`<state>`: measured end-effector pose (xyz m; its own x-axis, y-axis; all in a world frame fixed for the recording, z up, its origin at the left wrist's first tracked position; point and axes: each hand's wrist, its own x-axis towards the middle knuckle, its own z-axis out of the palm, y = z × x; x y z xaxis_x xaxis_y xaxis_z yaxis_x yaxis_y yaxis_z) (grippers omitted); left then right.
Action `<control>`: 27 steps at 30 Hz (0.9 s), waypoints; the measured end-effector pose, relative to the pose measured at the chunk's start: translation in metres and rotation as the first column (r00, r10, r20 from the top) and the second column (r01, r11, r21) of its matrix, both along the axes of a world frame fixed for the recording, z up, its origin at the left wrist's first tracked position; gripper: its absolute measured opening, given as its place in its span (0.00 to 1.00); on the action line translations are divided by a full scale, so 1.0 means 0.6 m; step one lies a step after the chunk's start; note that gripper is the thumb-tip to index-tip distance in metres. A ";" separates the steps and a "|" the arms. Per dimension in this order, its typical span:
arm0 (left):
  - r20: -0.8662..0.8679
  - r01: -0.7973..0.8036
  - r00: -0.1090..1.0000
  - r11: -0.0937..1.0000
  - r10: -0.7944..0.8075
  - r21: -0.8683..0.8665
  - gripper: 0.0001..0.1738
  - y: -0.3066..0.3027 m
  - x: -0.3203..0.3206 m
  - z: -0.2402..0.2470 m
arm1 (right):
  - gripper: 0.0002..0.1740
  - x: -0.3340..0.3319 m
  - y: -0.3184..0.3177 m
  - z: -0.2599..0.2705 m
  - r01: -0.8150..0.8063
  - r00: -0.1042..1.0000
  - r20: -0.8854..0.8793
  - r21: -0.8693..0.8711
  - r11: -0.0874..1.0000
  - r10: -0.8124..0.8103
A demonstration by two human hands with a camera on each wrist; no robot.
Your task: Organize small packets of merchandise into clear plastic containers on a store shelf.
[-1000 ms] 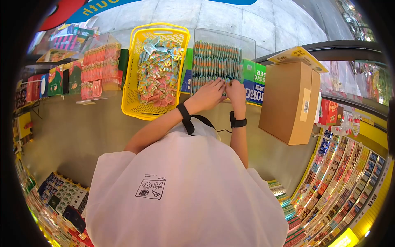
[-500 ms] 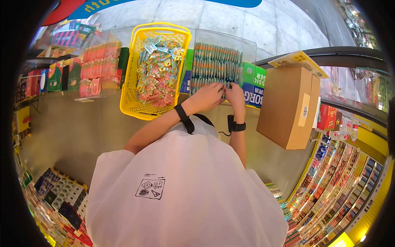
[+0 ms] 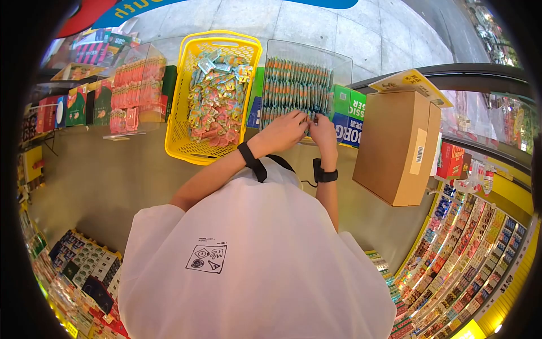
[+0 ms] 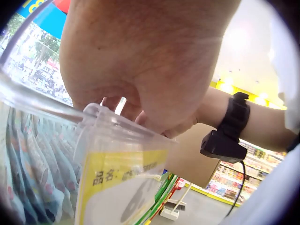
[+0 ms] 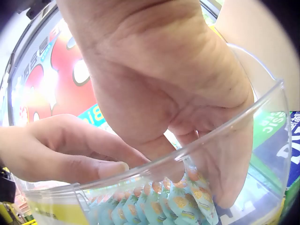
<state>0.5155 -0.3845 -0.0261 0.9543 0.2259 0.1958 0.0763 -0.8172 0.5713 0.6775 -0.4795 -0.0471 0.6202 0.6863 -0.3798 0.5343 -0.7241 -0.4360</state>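
Observation:
Rows of light-blue packets with orange prints (image 3: 296, 85) stand packed in a clear bin (image 3: 341, 65). At the bin's near right corner, my left hand (image 3: 285, 131) reaches over the rim, its fingers bent slightly against the packets. My right hand (image 3: 323, 133) is close beside it, fingertips almost meeting. In the right wrist view, the right hand (image 5: 173, 84) dips inside the clear wall and pinches the top of an end packet (image 5: 199, 190); the left hand's thumb (image 5: 105, 169) lies along the row. The left wrist view hides the left fingertips behind a price tag (image 4: 122, 187).
A yellow basket (image 3: 175, 121) of loose small packets stands left of the bin. Green-and-blue cartons (image 3: 350, 113) adjoin the bin, with a brown cardboard box (image 3: 389, 135) farther right. Another clear bin of pink packets (image 3: 135, 85) is at the left; stocked shelves (image 3: 463, 243) line the lower right.
Compared with a second ago, both hands sit slightly lower in the head view, still at the bin's near right corner. Little differs from half a second ago.

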 end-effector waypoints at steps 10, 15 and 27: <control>0.037 -0.004 0.999 1.000 0.004 0.008 0.21 0.004 0.001 -0.010 | 0.21 0.001 -0.006 0.005 0.040 0.999 0.010 0.051 0.998 -0.040; 0.041 -0.013 0.999 1.000 0.013 0.011 0.21 0.003 -0.004 0.013 | 0.32 -0.003 -0.001 0.029 0.031 0.999 0.009 -0.015 0.999 -0.031; 0.200 -0.180 0.957 0.970 0.211 -0.163 0.13 0.026 -0.061 0.128 | 0.21 -0.085 0.022 0.153 0.089 0.988 0.079 0.393 0.915 -0.130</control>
<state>0.4787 -0.3689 0.0507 0.8275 0.4442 0.3435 0.0894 -0.7081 0.7004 0.6265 -0.4662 0.0447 0.7211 0.6922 -0.0290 0.5176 -0.5661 -0.6416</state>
